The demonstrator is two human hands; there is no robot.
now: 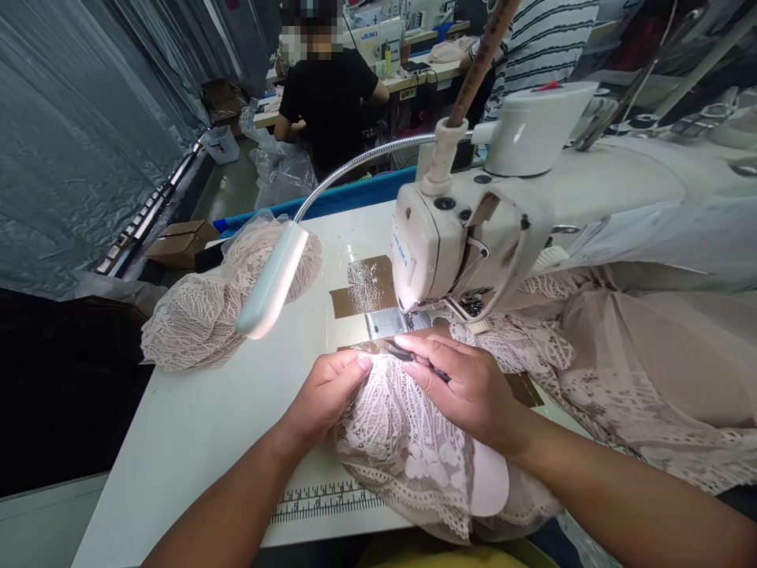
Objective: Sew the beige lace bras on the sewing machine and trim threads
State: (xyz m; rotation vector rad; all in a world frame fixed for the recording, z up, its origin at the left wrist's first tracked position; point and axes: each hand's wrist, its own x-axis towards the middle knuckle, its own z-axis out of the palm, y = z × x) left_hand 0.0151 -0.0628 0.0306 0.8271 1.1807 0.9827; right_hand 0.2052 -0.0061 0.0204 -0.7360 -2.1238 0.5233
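Note:
My left hand [330, 390] pinches the top edge of a pale pink lace piece [387, 426] between thumb and fingers. In my right hand [467, 383] is a pair of dark thread snips [408, 355], its tip pointing left at the lace's upper edge. Gathered lace hangs from the pinch toward the table's front edge, with a smooth pale pad [490, 477] showing at its right side. Just beyond my hands stands a white sewing machine [423, 237], its needle area lit and apart from the lace.
A lamp [273, 280] on a bendable neck hangs over the table's left side. Behind it lies a lace pile [195, 319]; more lace and mesh [639, 347] spreads at the right. A printed ruler [331, 502] marks the front edge. Beyond, a person in black [328, 102] sits working.

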